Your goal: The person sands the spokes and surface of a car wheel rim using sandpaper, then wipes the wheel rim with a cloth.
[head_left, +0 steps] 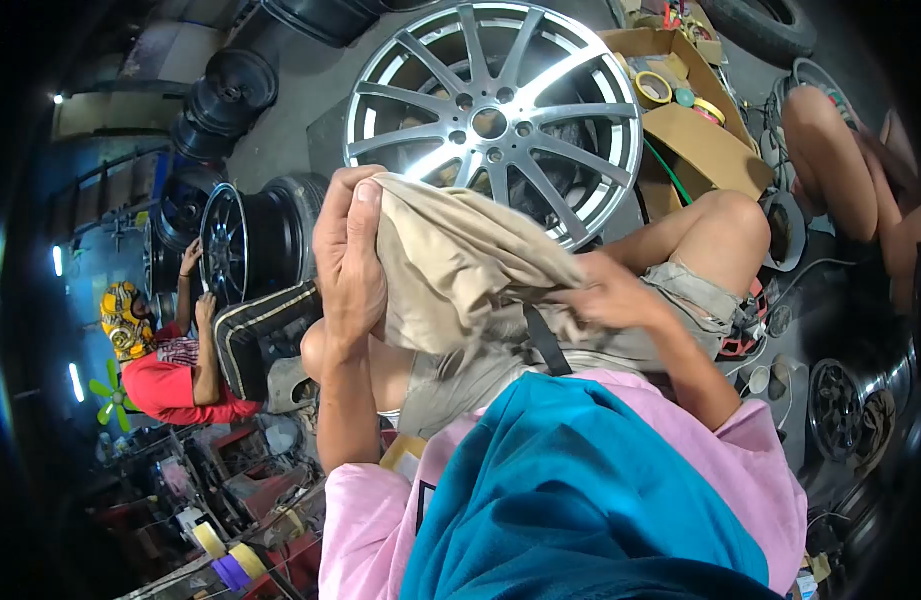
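Observation:
A beige cloth (461,250) is stretched between my two hands above my lap. My left hand (353,260) is closed on its upper left corner, thumb pressed along the edge. At the cloth's right side, my right hand (611,295) grips a bunched part; its fingers are somewhat blurred. Just beyond the cloth lies a silver multi-spoke wheel rim (491,122), face up, its lower part hidden by the fabric. The cloth does not clearly touch the rim.
An open cardboard box (696,140) with tape rolls stands right of the rim. Dark wheels (236,85) line the upper left. A person in a red shirt (176,380) handles a black rim (224,240) at left. Another person's bare leg (831,160) is at far right.

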A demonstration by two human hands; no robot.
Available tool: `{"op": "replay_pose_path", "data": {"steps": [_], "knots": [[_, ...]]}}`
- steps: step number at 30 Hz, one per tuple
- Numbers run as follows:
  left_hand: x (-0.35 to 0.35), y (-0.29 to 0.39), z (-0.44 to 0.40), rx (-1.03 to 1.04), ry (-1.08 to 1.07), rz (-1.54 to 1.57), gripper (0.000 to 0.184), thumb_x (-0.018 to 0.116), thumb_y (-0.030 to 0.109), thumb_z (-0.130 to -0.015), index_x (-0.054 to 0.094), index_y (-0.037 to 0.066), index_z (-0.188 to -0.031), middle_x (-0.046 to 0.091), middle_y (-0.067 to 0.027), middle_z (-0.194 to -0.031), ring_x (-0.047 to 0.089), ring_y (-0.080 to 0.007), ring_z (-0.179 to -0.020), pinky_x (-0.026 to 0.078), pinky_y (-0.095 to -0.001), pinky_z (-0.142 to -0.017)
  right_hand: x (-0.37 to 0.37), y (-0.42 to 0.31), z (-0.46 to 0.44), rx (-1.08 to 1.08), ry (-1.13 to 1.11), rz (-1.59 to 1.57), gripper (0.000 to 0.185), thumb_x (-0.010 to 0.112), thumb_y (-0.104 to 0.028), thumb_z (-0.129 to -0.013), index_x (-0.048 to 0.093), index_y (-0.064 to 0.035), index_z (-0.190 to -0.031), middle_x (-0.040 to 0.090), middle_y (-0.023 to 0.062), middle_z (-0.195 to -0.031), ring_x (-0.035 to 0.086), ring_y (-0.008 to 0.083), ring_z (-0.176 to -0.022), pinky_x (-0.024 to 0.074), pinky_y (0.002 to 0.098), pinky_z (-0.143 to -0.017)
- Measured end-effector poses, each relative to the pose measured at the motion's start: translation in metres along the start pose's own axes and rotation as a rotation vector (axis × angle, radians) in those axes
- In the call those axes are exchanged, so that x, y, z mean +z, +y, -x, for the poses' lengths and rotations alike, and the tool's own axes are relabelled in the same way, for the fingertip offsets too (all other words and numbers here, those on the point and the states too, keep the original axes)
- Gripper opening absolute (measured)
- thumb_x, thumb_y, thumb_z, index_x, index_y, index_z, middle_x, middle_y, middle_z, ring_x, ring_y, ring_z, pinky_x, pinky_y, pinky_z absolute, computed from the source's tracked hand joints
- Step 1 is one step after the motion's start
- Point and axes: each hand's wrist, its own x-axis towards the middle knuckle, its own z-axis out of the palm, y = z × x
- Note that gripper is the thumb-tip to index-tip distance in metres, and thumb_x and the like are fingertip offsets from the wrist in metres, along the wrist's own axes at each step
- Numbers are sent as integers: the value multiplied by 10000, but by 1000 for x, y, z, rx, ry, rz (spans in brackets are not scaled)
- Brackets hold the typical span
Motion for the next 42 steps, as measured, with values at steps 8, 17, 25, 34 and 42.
{"op": "replay_pose_path", "data": {"steps": [8, 17, 25, 34, 42], "knots": [[-21, 26, 26, -57, -400, -37, 191, 616, 120, -1041, 713, -25, -1119, 730, -71, -975, 666, -102, -894, 519, -262, -785, -53, -76, 28, -392, 187, -341, 1002, 955, -344, -743, 436, -13, -1535, 518, 98, -1501, 500, 186, -1373, 410, 339, -1148], [0, -17, 3, -72, -483, -391, 271, 634, 222, -1036, 745, -25, -1027, 656, -88, -724, 565, -91, -671, 484, -303, -648, 74, -31, -16, -69, 227, -480, 577, 789, -190, -940, 564, -20, -1443, 640, 84, -1361, 600, 170, -1238, 489, 346, -1066], [-62, -116, -33, 14, -364, -857, 359, 670, 237, -973, 690, -45, -1195, 687, -224, -1142, 666, -429, -1060, 531, -492, -917, -144, -110, 72, -287, 1475, 470, 505, 695, -418, -993, 701, -2, -1278, 748, 91, -1156, 691, 153, -986, 543, 295, -895], [-60, -171, -67, 14, -483, -1047, 557, 751, 257, -903, 532, -43, -1318, 677, -246, -1164, 682, -431, -1082, 559, -490, -923, -80, -105, -59, 429, 145, 1076, 539, 666, -467, -996, 686, -16, -1290, 729, 118, -1205, 696, 192, -1055, 546, 305, -922], [-61, -204, -84, 51, -577, -1096, 306, 675, 151, -948, 568, -69, -1131, 712, -284, -989, 712, -450, -915, 577, -509, -779, -51, -2, -23, 271, 14, 501, 542, 746, -364, -852, 678, -55, -1293, 721, 185, -1101, 649, 314, -1149, 465, 420, -1077]]}}
